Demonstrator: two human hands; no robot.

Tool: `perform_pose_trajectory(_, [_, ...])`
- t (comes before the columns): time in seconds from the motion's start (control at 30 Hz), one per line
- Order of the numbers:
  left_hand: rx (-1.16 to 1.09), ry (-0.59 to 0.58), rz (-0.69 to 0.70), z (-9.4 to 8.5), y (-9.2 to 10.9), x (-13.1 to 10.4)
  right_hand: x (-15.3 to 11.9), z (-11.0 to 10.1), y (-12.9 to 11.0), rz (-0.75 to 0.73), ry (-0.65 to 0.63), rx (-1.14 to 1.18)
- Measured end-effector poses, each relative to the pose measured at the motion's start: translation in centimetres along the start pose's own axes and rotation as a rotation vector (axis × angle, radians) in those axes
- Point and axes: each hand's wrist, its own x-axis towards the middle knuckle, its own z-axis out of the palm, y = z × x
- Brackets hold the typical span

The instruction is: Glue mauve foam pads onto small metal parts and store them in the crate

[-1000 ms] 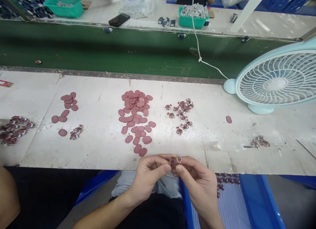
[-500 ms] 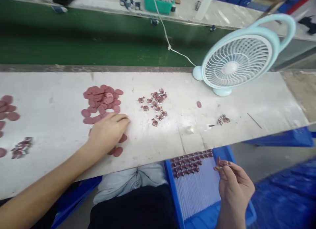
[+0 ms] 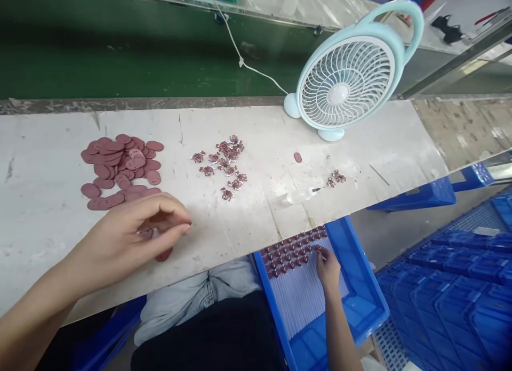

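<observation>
My left hand (image 3: 132, 235) is raised over the white table, thumb and fingertips pinched together. What they hold, if anything, is too small to make out. Behind it lies a heap of dull red oval discs (image 3: 112, 155), and a few more discs show under the palm. My right hand (image 3: 328, 268) reaches into a blue crate (image 3: 362, 285), its fingers closed on a small reddish-brown piece (image 3: 318, 248). That piece is at the end of rows of similar pieces (image 3: 286, 256) set on a ribbed, whitish lining (image 3: 300, 301).
Small brown-and-silver parts (image 3: 228, 160) lie scattered mid-table. A clear bottle with a needle tip (image 3: 302, 195), a single disc (image 3: 298, 157) and a thin rod (image 3: 379, 175) lie to the right. A light-blue fan (image 3: 344, 86) stands at the back. Stacked blue crates (image 3: 452, 285) fill the right.
My left hand has lifted off the discs, its thumb and fingers pinched. My right hand has moved from the crate's right side to the rows inside. The view has shifted right.
</observation>
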Motion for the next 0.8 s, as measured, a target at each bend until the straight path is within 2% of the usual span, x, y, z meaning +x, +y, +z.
perform_pose_trajectory(0.1, [-0.152, 0.031, 0.057, 0.9, 0.4, -1.8, 0.4, 0.9, 0.6, -0.034, -0.017, -0.055])
perform_pose_trajectory(0.2, [-0.283, 0.083, 0.024, 1.6, 0.5, -3.0, 0.6, 1.2, 0.6, -0.034, -0.014, -0.082])
perform_pose_trajectory(0.33, [-0.528, 0.027, -0.124, 2.1, 0.8, -4.0, 0.7, 1.1, -0.5, 0.009, -0.024, -0.075])
perform_pose_trajectory(0.47, [-0.679, 0.137, -0.398, 2.5, 1.5, -5.0, 0.9, 0.2, -2.9, 0.082, -0.002, 0.006])
perform_pose_trajectory(0.53, [-0.737, 0.185, -0.474, 3.0, 1.6, -5.4, 1.0, -0.8, -4.8, 0.125, 0.051, 0.085])
perform_pose_trajectory(0.67, [-0.943, 0.181, -0.442, 4.7, 0.6, -5.9, 0.6, -3.0, -10.5, 0.175, 0.194, 0.359])
perform_pose_trajectory(0.73, [-1.077, 0.141, -0.445, 6.0, 0.2, -5.8, -0.1, -3.9, -14.3, 0.169, 0.155, 0.552])
perform_pose_trajectory(0.8, [-1.229, 0.104, -0.453, 7.5, 0.0, -5.6, -0.8, -4.2, -18.6, 0.152, 0.021, 0.71])
